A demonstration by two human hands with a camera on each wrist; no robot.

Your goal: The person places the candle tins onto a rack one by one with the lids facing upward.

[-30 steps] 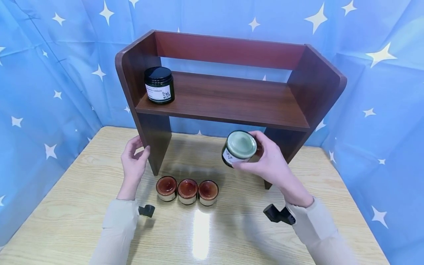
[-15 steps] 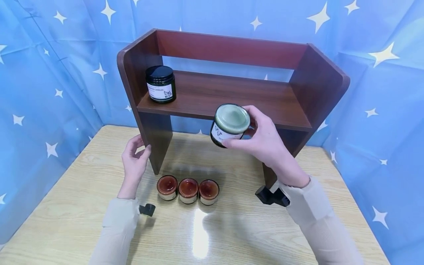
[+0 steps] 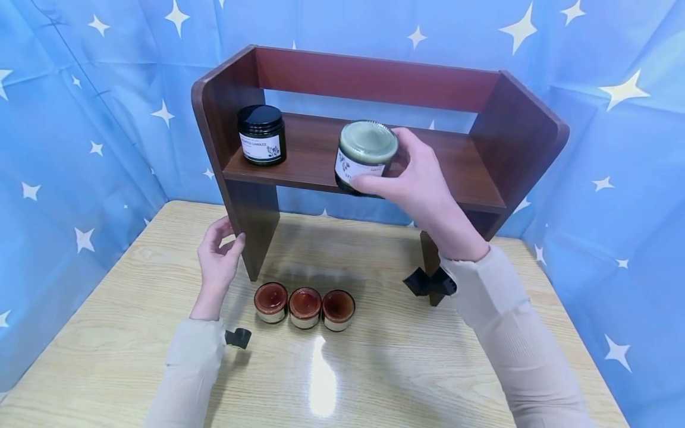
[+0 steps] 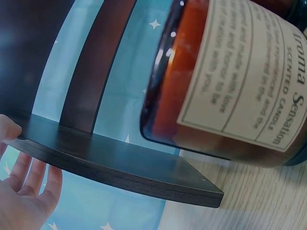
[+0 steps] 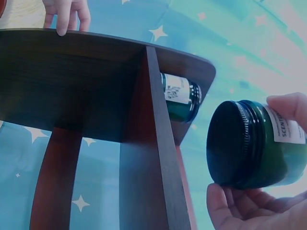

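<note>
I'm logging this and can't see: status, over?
Right hand grips green jar, upside down, off the shelf board. Left hand grips left side panel. Second jar occupies board's left end.

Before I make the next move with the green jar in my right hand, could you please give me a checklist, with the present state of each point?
1. Grip: ok. The right hand holds the green jar between thumb and fingers.
2. Jar upright: not ok, if it should match the standing jar. Its black lid points down.
3. Lid screwed tight: cannot tell.
4. Shelf supported: ok, it seems. The left hand holds the side panel.
5. Place for the jar: ok. Bare shelf board shows beside the standing jar.
</note>
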